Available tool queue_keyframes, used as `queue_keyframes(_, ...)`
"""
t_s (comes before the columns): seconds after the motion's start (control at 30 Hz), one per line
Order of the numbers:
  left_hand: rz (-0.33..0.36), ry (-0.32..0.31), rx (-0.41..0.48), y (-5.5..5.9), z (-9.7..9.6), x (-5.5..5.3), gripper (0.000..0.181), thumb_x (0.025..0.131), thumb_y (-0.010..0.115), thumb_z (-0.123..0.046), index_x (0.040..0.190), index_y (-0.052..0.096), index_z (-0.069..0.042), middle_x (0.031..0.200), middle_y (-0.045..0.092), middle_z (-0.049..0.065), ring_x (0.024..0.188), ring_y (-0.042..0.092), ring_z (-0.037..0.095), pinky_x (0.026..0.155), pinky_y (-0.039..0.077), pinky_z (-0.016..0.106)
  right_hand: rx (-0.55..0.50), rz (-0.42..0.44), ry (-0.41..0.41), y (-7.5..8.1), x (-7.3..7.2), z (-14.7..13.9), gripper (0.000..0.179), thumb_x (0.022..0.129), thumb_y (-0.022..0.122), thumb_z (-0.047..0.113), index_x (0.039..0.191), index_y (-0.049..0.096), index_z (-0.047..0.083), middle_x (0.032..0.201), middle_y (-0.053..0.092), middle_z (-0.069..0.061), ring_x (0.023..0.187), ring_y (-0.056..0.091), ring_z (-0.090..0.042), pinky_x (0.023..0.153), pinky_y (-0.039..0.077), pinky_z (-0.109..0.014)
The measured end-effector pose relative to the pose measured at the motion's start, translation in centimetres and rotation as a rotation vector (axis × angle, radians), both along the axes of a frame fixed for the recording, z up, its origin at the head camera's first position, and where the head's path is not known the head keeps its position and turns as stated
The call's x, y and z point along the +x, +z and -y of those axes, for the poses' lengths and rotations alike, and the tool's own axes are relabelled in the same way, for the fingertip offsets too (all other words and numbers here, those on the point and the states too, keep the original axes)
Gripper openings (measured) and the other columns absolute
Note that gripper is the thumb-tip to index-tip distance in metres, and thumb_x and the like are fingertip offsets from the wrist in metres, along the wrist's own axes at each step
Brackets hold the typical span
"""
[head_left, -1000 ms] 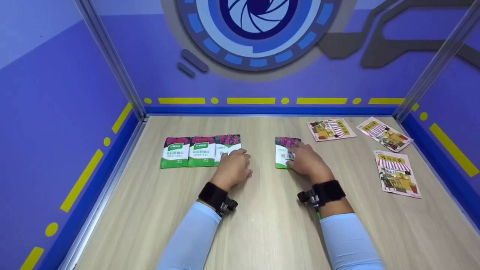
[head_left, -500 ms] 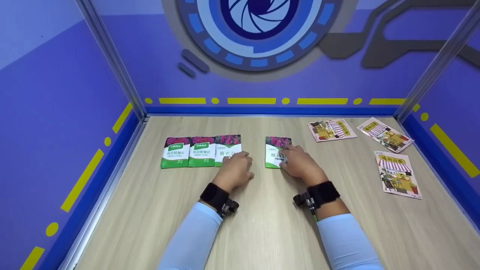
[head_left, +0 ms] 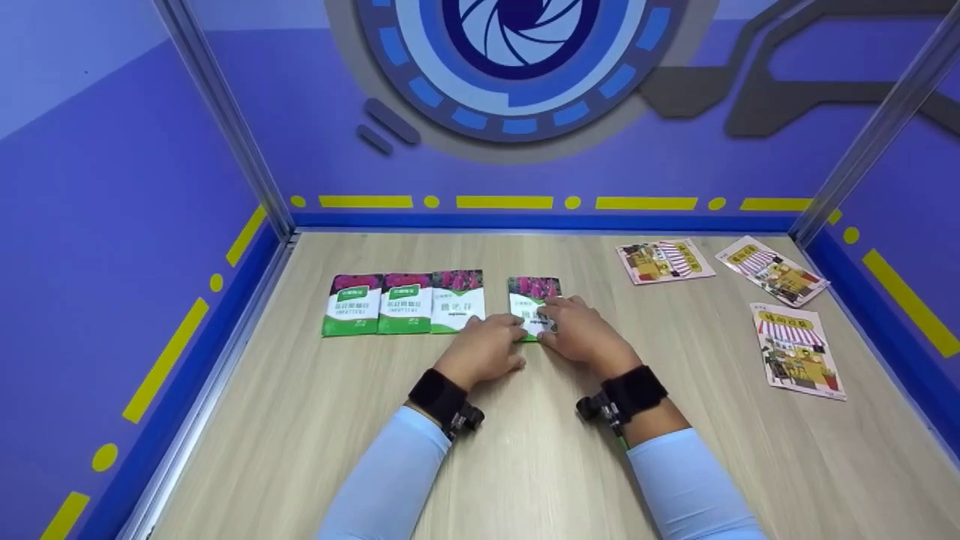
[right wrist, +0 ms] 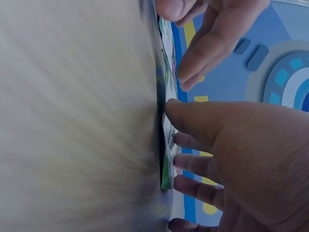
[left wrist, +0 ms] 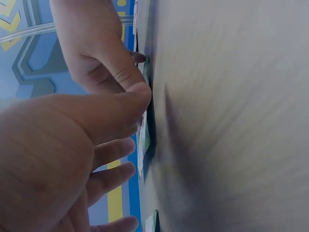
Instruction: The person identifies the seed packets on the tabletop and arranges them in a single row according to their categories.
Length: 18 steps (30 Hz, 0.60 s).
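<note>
In the head view, my right hand [head_left: 586, 335] touches a white and green flower seed packet [head_left: 527, 306] that lies flat on the table. The right wrist view has its thumb and fingertips on the face of this seed packet [right wrist: 167, 169]. My left hand [head_left: 484, 349] is just left of it, fingertips right at its lower left edge and fingers loosely bent. Beyond the left hand lies a similar seed packet [head_left: 457, 298] with pink flowers. Two more packets with red flowers, one at the far left [head_left: 350, 307] and one in the middle [head_left: 405, 306], continue the row.
Three pink packets with striped awnings lie at the right: one at the back [head_left: 664, 261], one in the corner [head_left: 772, 270], one nearer [head_left: 799, 351]. Blue-purple panels [head_left: 315, 150] wall the wooden table [head_left: 525, 465] at the back and both sides.
My right hand has slid its seed packet leftward along the table, toward the row. My left hand has shifted slightly right, off the pink-flowered packet and up to the moving one.
</note>
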<state>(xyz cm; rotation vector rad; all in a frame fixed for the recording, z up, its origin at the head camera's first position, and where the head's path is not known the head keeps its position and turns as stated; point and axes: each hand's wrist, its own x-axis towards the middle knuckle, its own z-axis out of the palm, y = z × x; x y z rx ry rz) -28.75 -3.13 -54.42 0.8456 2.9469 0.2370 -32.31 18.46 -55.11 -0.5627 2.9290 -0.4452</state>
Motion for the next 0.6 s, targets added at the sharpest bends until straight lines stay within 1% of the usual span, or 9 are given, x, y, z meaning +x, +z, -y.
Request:
queue_keyframes(0.13,0.006,-0.011,-0.048,-0.43,0.0,0.07,0.054,0.096,0.07,-0.048,0.144,0.063,-0.024,0.156,0.052,-0.003,0.145,0.046,0.02,0.117,0.033,0.065,-0.033,-0.016,0.026,0.4,0.13,0.05,0.049,0.099,0.07,0.03,0.143,0.062,0.01,0.158,0.045,-0.017,0.148,0.038,-0.039,0.118,0.037,-0.054)
queue_keyframes(0.27,-0.001,0.006,-0.056,-0.51,0.13,0.04,0.055,0.096,0.07,-0.05,0.143,0.064,-0.021,0.155,0.053,-0.001,0.145,0.046,0.019,0.118,0.032,0.062,-0.029,-0.049,0.053,0.79,0.22,-0.07,0.038,0.095,0.074,0.027,0.128,0.072,0.008,0.146,0.055,-0.015,0.137,0.049,-0.034,0.114,0.043,-0.049)
queue_keyframes(0.3,-0.002,0.013,-0.056,-0.52,0.2,0.02,0.056,0.096,0.07,-0.05,0.143,0.064,-0.021,0.155,0.053,-0.001,0.146,0.045,0.019,0.119,0.032,0.061,-0.018,-0.053,0.059,0.81,0.24,-0.03,0.037,0.095,0.074,0.027,0.126,0.073,0.008,0.143,0.057,-0.014,0.135,0.05,-0.034,0.113,0.044,-0.049)
queue_keyframes(0.37,-0.011,0.024,-0.059,-0.49,0.38,-0.03,0.056,0.095,0.07,-0.051,0.141,0.065,-0.019,0.153,0.054,0.001,0.145,0.046,0.019,0.119,0.033,0.06,0.001,-0.048,0.066,0.86,0.33,0.06,0.037,0.095,0.074,0.028,0.126,0.073,0.008,0.141,0.059,-0.012,0.134,0.052,-0.033,0.113,0.044,-0.048)
queue_keyframes(0.47,-0.02,0.046,-0.067,-0.38,0.65,-0.1,0.055,0.095,0.07,-0.052,0.137,0.067,-0.017,0.151,0.056,0.002,0.143,0.047,0.02,0.118,0.034,0.059,0.018,-0.028,0.066,0.81,0.5,0.3,0.04,0.096,0.074,0.03,0.131,0.072,0.011,0.149,0.056,-0.01,0.14,0.049,-0.033,0.115,0.042,-0.051)
queue_keyframes(0.5,-0.025,0.056,-0.07,-0.36,0.73,-0.12,0.054,0.094,0.071,-0.052,0.135,0.069,-0.017,0.151,0.056,0.003,0.143,0.048,0.021,0.117,0.035,0.059,0.026,-0.022,0.068,0.81,0.56,0.41,0.041,0.097,0.073,0.031,0.133,0.071,0.012,0.152,0.054,-0.009,0.143,0.047,-0.033,0.116,0.04,-0.053)
queue_keyframes(0.6,-0.043,0.087,-0.083,-0.18,0.89,-0.09,0.05,0.093,0.072,-0.052,0.129,0.072,-0.016,0.15,0.057,0.004,0.143,0.047,0.022,0.115,0.036,0.061,0.044,-0.033,0.106,0.73,0.69,0.62,0.041,0.098,0.072,0.031,0.135,0.069,0.014,0.155,0.052,-0.007,0.144,0.045,-0.033,0.112,0.041,-0.063)
